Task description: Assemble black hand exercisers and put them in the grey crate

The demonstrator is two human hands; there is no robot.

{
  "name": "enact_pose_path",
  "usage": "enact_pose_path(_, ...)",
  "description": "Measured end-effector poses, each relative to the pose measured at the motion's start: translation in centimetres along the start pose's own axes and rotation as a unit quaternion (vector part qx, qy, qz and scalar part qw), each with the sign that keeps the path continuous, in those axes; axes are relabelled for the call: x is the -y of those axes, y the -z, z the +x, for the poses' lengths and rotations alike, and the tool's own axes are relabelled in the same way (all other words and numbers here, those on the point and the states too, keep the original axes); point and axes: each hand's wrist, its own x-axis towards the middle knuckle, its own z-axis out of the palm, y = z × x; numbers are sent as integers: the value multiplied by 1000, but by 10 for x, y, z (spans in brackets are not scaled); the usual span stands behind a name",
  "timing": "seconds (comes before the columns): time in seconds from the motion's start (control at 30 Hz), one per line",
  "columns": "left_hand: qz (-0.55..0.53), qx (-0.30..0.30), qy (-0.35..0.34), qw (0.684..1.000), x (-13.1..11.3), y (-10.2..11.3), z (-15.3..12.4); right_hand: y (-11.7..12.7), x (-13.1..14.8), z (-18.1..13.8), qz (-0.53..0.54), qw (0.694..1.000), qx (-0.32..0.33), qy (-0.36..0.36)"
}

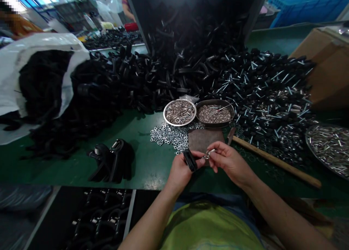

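Note:
My left hand point(182, 170) is closed around a black plastic part point(190, 160), near the front edge of the green table. Beside it, my right hand point(227, 160) pinches a small metal spring point(208, 154) between thumb and fingers, close to the black part. Just behind both hands lies a flat brown-grey metal block point(205, 138). Loose nuts point(170, 137) are scattered to the left of the block. Behind them stand a round dish of small metal pins point(180, 112) and a dark oval dish of tiny metal pieces point(214, 113).
A wooden-handled hammer point(278, 162) lies to the right. Black handle-like parts point(174, 72) and knobs with bolts point(261, 79) are heaped behind. Two black parts point(111, 161) rest at left, above a box of similar parts point(100, 217). A cardboard box point(324, 64) stands right.

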Motion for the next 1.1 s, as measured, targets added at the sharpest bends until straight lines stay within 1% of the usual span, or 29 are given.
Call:
enact_pose_path(0.07,64,-18,-45,997,3,-1,0,1,3,0,-53,998,-13,23)
enact_pose_path(0.1,70,-22,-42,996,6,-2,0,2,6,-1,-94,995,-20,37)
enact_pose_path(0.13,54,-19,-19,998,8,-4,0,3,9,-2,-139,989,-27,51)
enact_pose_path(0.2,-37,-1,72,997,14,-9,1,2,16,-5,-218,971,-49,84)
enact_pose_path(0.27,-148,23,165,975,19,-15,2,0,23,-9,-260,957,-68,111)
enact_pose_path(0.3,-191,33,195,961,20,-18,2,-2,26,-11,-266,954,-70,119)
enact_pose_path(0.37,-239,50,223,944,23,-24,3,-5,30,-15,-268,953,-61,130)
enact_pose_path(0.43,-246,57,217,943,24,-27,4,-8,31,-18,-290,944,-50,148)
enact_pose_path(0.5,-235,60,203,949,23,-29,5,-10,30,-18,-334,926,-41,173)
enact_pose_path(0.6,-184,69,175,965,20,-32,3,-11,28,-17,-390,900,-21,193)
enact_pose_path(0.67,-125,71,156,977,16,-32,0,-10,27,-15,-402,896,-13,189)
enact_pose_path(0.73,-57,84,149,984,12,-30,-3,-6,24,-13,-386,907,-17,168)
enact_pose_path(0.77,-23,99,150,983,9,-29,-5,-4,22,-13,-365,919,-18,149)
enact_pose_path(0.87,59,172,148,972,2,-26,-9,3,12,-15,-263,962,-7,76)
enact_pose_path(0.93,79,205,139,966,0,-26,-12,9,5,-18,-213,976,-7,43)
enact_pose_path(1.0,46,215,151,964,2,-27,-14,20,-2,-22,-208,977,-30,33)
enact_pose_path(1.03,9,210,166,964,4,-27,-14,28,-5,-24,-231,970,-60,38)
enact_pose_path(1.07,-36,200,184,962,7,-27,-14,39,-8,-26,-275,955,-102,47)
enact_pose_path(1.1,-79,188,199,958,10,-26,-14,50,-11,-28,-335,929,-149,56)
